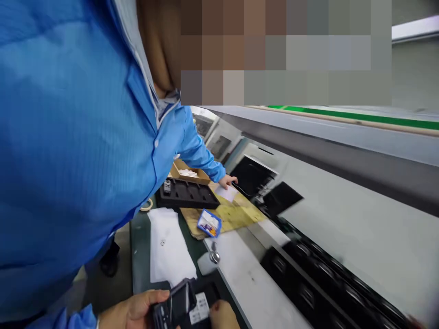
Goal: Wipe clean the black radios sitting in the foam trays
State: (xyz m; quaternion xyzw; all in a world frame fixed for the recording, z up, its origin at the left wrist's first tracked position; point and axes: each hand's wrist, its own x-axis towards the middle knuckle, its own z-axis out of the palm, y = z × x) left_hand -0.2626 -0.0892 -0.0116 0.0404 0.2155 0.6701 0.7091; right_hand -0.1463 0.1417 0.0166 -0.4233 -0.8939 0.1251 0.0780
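At the bottom edge my left hand (132, 310) is wrapped round a small black device (174, 304) with a glossy face. My right hand (222, 315) shows only as a thumb tip touching the same black device by its white label (200, 309); its fingers are out of view. A white folded cloth or bag (168, 246) lies just beyond my hands on the dark bench.
A co-worker in a blue coat fills the left half; that person's hand (227, 181) rests on white paper over a wooden board (236, 212). A black moulded tray (187, 194), a cardboard box (188, 172), a small blue box (209, 223) and black trays (329, 283) on the conveyor.
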